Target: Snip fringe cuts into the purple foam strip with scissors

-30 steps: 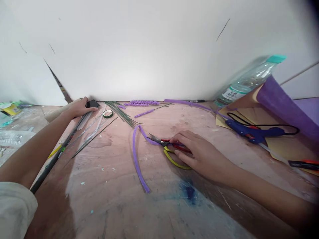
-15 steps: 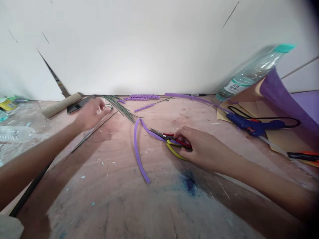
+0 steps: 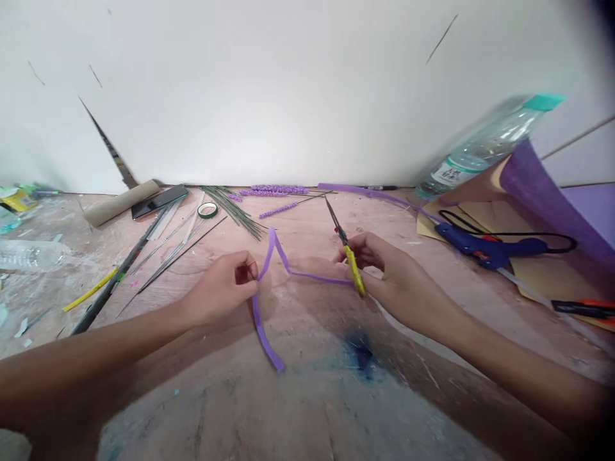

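Observation:
A thin purple strip [image 3: 259, 330] lies bent in a peak on the worktable. My left hand [image 3: 221, 288] pinches its left leg between thumb and forefinger, below the fold. In my right hand [image 3: 396, 272] are scissors with yellow and red handles [image 3: 354, 269], their dark blades pointing up and away from me. The strip's other end runs to the scissor handles; whether my right fingers also hold it I cannot tell. Past the strip lie green wire stems [image 3: 235, 211] and purple beaded sprigs [image 3: 273, 189].
To the left are a green tape roll [image 3: 207, 216], a phone [image 3: 160, 201], a cardboard tube [image 3: 120, 203], loose wires and a plastic bottle [image 3: 31, 255]. On the right, a blue glue gun [image 3: 494, 246] lies by purple paper [image 3: 552, 198] and a leaning bottle [image 3: 473, 153].
My left hand has come from beside the tape roll to the purple strip and pinched it. The scissors have swung from pointing left to pointing away, and the strip's fold has shifted slightly.

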### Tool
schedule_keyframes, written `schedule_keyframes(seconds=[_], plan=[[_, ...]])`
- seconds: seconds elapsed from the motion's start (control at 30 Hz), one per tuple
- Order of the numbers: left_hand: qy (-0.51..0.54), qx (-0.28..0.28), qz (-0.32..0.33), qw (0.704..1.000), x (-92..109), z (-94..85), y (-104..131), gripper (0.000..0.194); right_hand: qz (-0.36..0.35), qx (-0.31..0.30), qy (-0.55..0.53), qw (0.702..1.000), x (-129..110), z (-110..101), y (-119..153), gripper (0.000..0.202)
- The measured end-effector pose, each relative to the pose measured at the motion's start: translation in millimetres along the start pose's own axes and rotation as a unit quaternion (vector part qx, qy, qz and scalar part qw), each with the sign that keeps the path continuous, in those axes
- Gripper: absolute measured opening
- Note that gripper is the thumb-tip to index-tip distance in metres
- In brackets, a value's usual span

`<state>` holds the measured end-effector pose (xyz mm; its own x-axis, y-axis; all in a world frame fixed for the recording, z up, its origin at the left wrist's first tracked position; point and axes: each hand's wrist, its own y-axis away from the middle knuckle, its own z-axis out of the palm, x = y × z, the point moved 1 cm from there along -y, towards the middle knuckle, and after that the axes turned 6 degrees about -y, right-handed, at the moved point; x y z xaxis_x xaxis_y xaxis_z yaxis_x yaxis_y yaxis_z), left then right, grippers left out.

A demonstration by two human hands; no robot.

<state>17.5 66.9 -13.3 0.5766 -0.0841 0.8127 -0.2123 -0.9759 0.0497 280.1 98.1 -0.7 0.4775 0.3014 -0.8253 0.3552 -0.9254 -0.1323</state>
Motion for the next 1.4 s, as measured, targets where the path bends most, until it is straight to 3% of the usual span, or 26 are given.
schedule_keyframes(seconds=[0.2,0.37,0.7,0.97,1.2,1.4], plan=[[0.182,-0.034,-0.042,0.982,5.0,-0.8,37.2,0.017,0.055,-0.097,-0.139,0.984,-28.6,21.4,21.9,0.023],[0.313,-0.037,-0.053,0.948,2.8,0.1,45.8,0.012,0.055,-0.210,-0.111,0.970,-47.5,39.1,26.7,0.028],[0.329,0.078,-0.002,0.941,-6.1,-6.0,49.4,0.019,0.092,-0.234,-0.191,0.949,-47.6,55.4,26.9,0.033],[0.285,0.053,-0.024,0.957,6.5,-2.7,55.9,0.028,0.075,-0.279,-0.269,0.919,-44.7,63.3,30.5,0.036],[0.275,0.033,-0.028,0.960,5.5,-4.4,58.9,0.028,0.089,-0.308,-0.312,0.894,-42.0,65.5,33.1,0.037],[0.250,0.026,-0.042,0.967,7.9,-6.3,59.8,0.025,0.078,-0.299,-0.306,0.901,-43.9,64.0,34.4,0.033]])
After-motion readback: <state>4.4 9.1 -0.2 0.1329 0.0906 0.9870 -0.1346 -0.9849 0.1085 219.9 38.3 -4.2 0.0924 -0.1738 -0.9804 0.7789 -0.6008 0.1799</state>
